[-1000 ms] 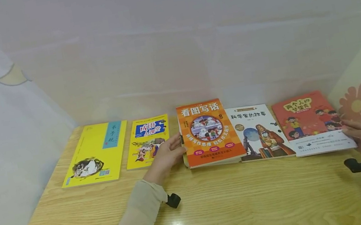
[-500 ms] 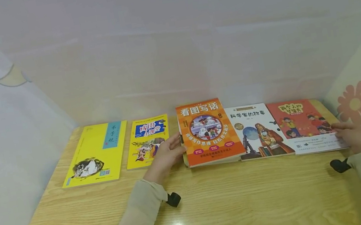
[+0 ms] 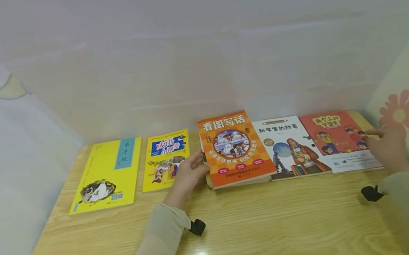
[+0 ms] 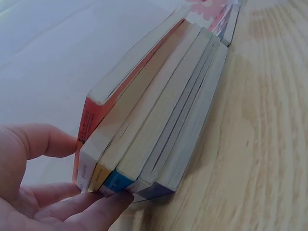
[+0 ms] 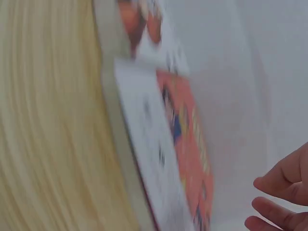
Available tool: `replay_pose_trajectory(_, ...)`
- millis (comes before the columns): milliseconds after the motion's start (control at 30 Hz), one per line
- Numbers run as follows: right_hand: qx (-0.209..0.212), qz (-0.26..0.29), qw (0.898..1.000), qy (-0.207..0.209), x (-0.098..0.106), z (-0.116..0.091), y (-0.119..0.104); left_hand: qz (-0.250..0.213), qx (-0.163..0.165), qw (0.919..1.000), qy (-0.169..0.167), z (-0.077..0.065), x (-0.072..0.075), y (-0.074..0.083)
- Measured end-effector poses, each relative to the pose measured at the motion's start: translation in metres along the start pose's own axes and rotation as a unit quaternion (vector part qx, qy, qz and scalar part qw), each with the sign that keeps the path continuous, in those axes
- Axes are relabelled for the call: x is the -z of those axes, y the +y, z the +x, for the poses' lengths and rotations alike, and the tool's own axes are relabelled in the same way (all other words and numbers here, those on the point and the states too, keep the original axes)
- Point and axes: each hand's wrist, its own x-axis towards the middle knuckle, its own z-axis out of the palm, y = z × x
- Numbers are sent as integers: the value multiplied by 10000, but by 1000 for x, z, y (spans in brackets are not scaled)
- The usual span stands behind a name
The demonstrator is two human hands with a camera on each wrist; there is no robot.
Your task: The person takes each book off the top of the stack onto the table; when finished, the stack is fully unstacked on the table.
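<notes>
An orange book (image 3: 237,149) tops a stack of several books. My left hand (image 3: 186,180) rests at the stack's left side, its fingertips against the spines (image 4: 115,180) and the thumb at the orange book's corner. To the right lies a white book (image 3: 293,146) with a long-haired figure on its cover, partly under the stack's edge in the head view. Beside it is a red-and-white book (image 3: 338,136). My right hand (image 3: 391,149) is at that book's right edge; in the right wrist view its loosely bent fingers hold nothing.
Two yellow books, one larger (image 3: 107,175) and one smaller (image 3: 165,161), lie left of the stack on the wooden table (image 3: 279,232). A pale sheet (image 3: 193,57) rises behind the row and along both sides.
The red-and-white book has slid left, up against the white book, and straightened. My right hand has moved left along with it. My left hand has stayed at the stack.
</notes>
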Motion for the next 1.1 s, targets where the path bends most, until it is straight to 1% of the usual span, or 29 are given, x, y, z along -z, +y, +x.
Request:
replay_pose_trajectory(100,442,107,9990,23,-16,-12,-27,255,-101,9996,101,0,-2,-2)
replay_pose_trajectory(233,868,363,9955,-138,-38,-33,-66,316,-204,9993,43,-1,-4,-3)
replay_pose_trajectory(367,1091,869,9891,-480,-59,-50,-95,326,-230,9992,9,-1,-5,-3)
replay_pose_trajectory(467,1077,1286,9822,-845,-74,-59,-112,235,-168,9996,-5,-1,-2,-3)
replay_pose_trajectory(600,1019,1911,9646,-1504,-95,-63,-125,-45,-13,9999,-111,1,5,-4)
replay_pose_trajectory(667,1025,2094,9551,-1828,-106,-65,-130,-118,79,9997,-213,1,8,-3)
replay_pose_trajectory(733,1039,2117,9505,-2024,-116,-65,-133,-139,184,9993,-310,1,11,-2)
replay_pose_trajectory(800,1061,2048,9481,-2188,-126,-65,-137,-170,287,9986,-401,1,15,-1)
replay_pose_trajectory(900,952,1905,9494,-2309,-136,-64,-140,-221,409,9974,-545,1,20,1)
replay_pose_trajectory(967,855,1884,9490,-2381,-141,-64,-142,-168,450,9971,-588,0,24,3)
replay_pose_trajectory(1100,717,1903,9468,-2493,-148,-64,-144,71,478,9975,-509,-2,29,7)
